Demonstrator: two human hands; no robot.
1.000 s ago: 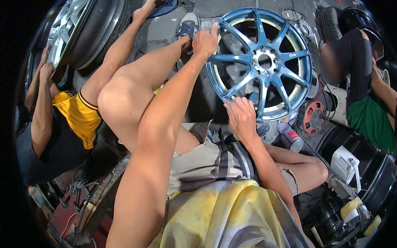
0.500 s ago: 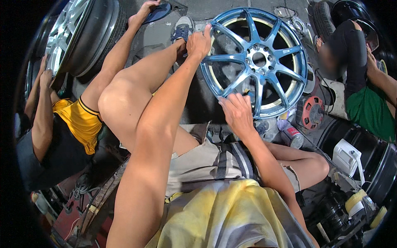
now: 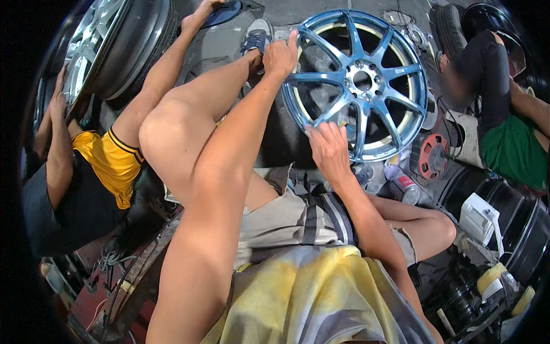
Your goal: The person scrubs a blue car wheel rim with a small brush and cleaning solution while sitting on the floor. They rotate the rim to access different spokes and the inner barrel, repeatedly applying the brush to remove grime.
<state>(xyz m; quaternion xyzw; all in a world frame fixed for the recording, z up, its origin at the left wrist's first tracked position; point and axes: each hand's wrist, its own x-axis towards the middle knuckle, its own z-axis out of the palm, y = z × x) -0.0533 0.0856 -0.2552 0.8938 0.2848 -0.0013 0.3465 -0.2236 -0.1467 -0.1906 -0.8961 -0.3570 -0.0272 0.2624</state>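
Observation:
In front of me a glossy blue multi-spoke wheel rim (image 3: 402,70) faces up, with bare metal round its centre holes and a pale band inside the lip. At the rim's upper left edge, my left hand (image 3: 281,57) grips the lip, thumb on top and fingers curled beneath. My right hand (image 3: 331,150) holds the near left edge, its fingers bent over the lip. Parts of both hands' grip are hidden by the rim and the hands themselves.
To the right sit a red-and-black reel (image 3: 431,156), a metal can (image 3: 407,188), a white plastic device (image 3: 480,217) and black wheels (image 3: 530,229). At left, a person in yellow shorts (image 3: 109,157) touches a silver wheel (image 3: 94,49). Another person in green (image 3: 515,152) sits at right.
The blue wheel rim appears slightly farther right, and both hands remain on it. My right hand has shifted a little upward along with its lip. The left person's hands have moved slightly.

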